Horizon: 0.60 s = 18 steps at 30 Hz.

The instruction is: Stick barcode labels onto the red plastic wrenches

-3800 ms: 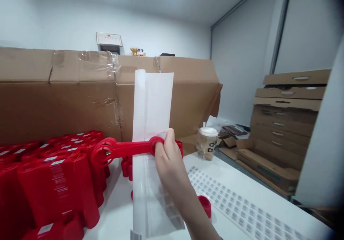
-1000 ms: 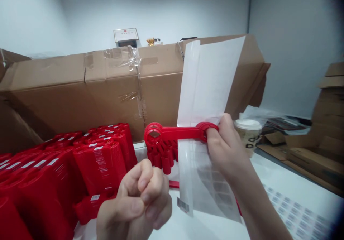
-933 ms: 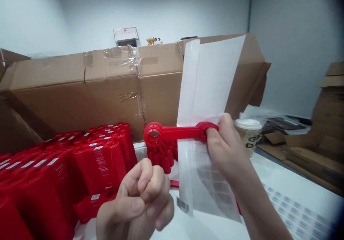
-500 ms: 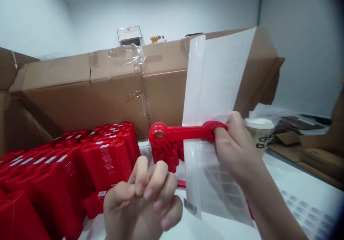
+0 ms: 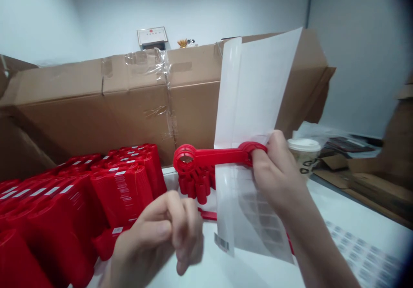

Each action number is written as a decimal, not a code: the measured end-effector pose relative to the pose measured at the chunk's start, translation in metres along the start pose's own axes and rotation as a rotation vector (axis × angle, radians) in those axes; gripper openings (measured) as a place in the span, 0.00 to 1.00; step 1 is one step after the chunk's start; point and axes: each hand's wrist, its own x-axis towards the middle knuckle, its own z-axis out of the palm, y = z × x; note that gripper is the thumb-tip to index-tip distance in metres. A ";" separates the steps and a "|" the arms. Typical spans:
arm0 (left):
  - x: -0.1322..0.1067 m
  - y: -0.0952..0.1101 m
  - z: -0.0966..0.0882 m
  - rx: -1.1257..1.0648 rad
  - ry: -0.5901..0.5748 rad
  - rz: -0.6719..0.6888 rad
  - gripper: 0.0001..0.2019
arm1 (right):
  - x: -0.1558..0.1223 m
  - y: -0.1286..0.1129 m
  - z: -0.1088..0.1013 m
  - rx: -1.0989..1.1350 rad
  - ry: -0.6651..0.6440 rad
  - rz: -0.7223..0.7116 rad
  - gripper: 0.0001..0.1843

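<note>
Cardboard cartons sealed with clear packing tape form the backdrop behind a white worktable. At centre, my right hand makes a narrow pinch, its fingers closed over one end of a red plastic bar and the edge of a translucent label sheet, which stands upright from the grip. The bar lies across the sheet just left of my fingers, and its ring end projects past the sheet's left edge. Above the grip the sheet is plain white; below it hang rows of grey printed labels, with a barcode sticker near the lower corner.

Handling, as judged by eye: the sheet looks light, thin and glossy, so it may flop or slide if held at one point. A hold along its edge, close to my present pinch, seems safest. The bar looks light and stiff, and is best held at the end already in my fingers.

Below and left of the grip, my left hand is blurred, its fingers curled inward; I cannot tell whether they hold anything. Just beyond it stand red moulded plastic parts bearing white labels. Right of the grip is a lidded takeaway cup.
</note>
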 end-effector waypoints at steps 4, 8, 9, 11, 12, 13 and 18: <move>-0.012 0.005 -0.019 1.026 0.128 -0.274 0.07 | 0.000 0.001 0.000 -0.015 0.008 -0.021 0.12; -0.009 -0.007 -0.021 1.267 0.070 -0.528 0.09 | 0.000 0.004 0.000 0.019 0.004 -0.046 0.11; -0.007 -0.011 -0.019 1.285 0.035 -0.575 0.10 | -0.001 0.005 0.000 0.025 0.002 -0.058 0.11; -0.003 -0.016 -0.013 1.294 -0.012 -0.560 0.13 | -0.001 0.006 0.000 0.038 -0.008 -0.076 0.11; -0.001 -0.017 -0.010 1.289 -0.020 -0.533 0.14 | -0.001 0.006 0.001 0.043 -0.011 -0.079 0.11; 0.000 -0.017 -0.007 1.281 -0.015 -0.502 0.14 | -0.001 0.006 0.001 0.044 -0.012 -0.079 0.11; 0.004 -0.016 -0.005 1.235 -0.004 -0.398 0.15 | -0.001 0.007 0.002 -0.007 -0.007 -0.081 0.12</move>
